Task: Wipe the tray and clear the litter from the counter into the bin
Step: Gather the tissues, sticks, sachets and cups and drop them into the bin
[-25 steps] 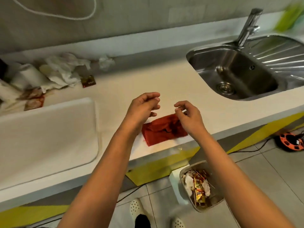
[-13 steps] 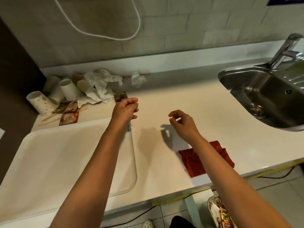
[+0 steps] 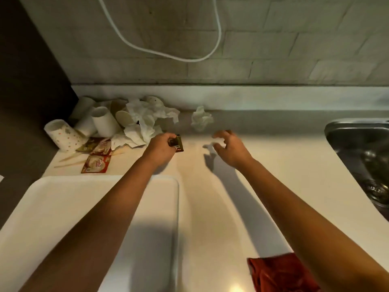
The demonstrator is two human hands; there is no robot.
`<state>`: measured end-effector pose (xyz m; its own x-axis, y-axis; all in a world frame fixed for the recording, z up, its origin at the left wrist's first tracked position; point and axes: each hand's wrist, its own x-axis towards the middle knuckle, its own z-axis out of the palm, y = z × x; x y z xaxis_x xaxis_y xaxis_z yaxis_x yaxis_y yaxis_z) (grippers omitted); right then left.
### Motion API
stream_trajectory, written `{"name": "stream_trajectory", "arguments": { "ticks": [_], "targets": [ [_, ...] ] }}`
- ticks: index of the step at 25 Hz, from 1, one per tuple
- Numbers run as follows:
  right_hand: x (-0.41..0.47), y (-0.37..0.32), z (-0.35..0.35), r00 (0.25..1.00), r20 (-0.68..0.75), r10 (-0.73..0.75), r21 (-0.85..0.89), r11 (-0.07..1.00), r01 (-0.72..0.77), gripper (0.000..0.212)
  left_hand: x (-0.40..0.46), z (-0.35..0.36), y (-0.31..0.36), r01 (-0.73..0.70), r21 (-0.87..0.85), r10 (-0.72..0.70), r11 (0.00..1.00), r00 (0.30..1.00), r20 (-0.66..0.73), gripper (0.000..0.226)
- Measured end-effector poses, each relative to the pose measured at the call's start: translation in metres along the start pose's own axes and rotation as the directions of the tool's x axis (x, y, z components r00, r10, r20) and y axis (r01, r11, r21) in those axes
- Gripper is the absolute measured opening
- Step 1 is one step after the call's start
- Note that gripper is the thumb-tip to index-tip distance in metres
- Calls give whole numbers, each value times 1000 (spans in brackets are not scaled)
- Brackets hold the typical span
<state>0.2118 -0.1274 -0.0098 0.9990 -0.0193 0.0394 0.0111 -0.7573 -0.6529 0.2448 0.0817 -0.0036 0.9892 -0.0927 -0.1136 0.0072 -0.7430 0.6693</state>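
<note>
I am pinching the small brown foil sachet (image 3: 177,143) in my left grip (image 3: 163,146); my right grip (image 3: 228,147), released, should take the crumpled white tissue (image 3: 201,119) just beyond it.

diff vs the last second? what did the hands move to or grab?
Both hands left the red cloth at the counter's front edge and reached toward the litter at the back. The left hand now pinches the small dark wrapper. The right hand hovers open near the crumpled tissue, holding nothing. Tray, cups and sachets lie as before.
</note>
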Motion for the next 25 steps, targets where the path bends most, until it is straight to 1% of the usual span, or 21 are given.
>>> {"name": "stream_trajectory", "arguments": {
  "ticks": [1,3,5,8,11,12,13,15,16,18,20,21,23,24,25],
  "targets": [
    [16,-1,-2,1000,2,-11,-48,999,11,36,8,-1,-1,-20,53,20,998,1000,4,44],
    [49,-3,-3,998,35,-50,-197,979,55,42,26,-1,-5,-68,186,63,980,997,34,46],
    [80,-2,2,990,95,-108,-320,938,133,45,43,2,-8,-113,299,87,948,991,100,48],
    [116,2,15,975,167,-143,-365,910,196,53,59,5,-11,-126,373,51,919,977,205,63],
    [139,8,35,962,260,-81,-434,881,191,65,69,7,-13,-135,475,28,870,973,227,71],
    [144,10,43,958,278,-69,-452,871,193,64,73,7,-12,-138,512,19,848,973,231,72],
    [146,13,51,961,268,-75,-463,864,197,58,76,7,-12,-135,545,4,827,972,235,72],
    [143,18,65,980,170,-104,-450,877,171,41,81,6,-9,-119,594,-28,796,972,233,71],
    [140,19,70,988,118,-104,-433,890,145,36,82,7,-7,-116,617,-37,779,973,229,69],
    [132,21,76,994,36,-100,-388,915,106,33,80,8,-2,-131,669,-21,732,977,214,66],
    [123,23,81,987,-35,-157,-334,933,136,29,76,10,2,-150,707,15,691,981,193,65],
    [118,24,82,984,-53,-170,-330,933,143,28,73,12,4,-156,723,43,673,984,173,63],
    [109,26,82,990,-9,-141,-382,916,127,29,67,17,6,-169,754,123,634,985,118,52],
    [103,27,82,992,14,-124,-407,906,119,30,62,20,6,-174,757,161,629,983,91,46],
    [96,26,80,993,28,-116,-394,912,117,31,57,23,6,-179,751,192,635,979,71,42]
  ]
}}
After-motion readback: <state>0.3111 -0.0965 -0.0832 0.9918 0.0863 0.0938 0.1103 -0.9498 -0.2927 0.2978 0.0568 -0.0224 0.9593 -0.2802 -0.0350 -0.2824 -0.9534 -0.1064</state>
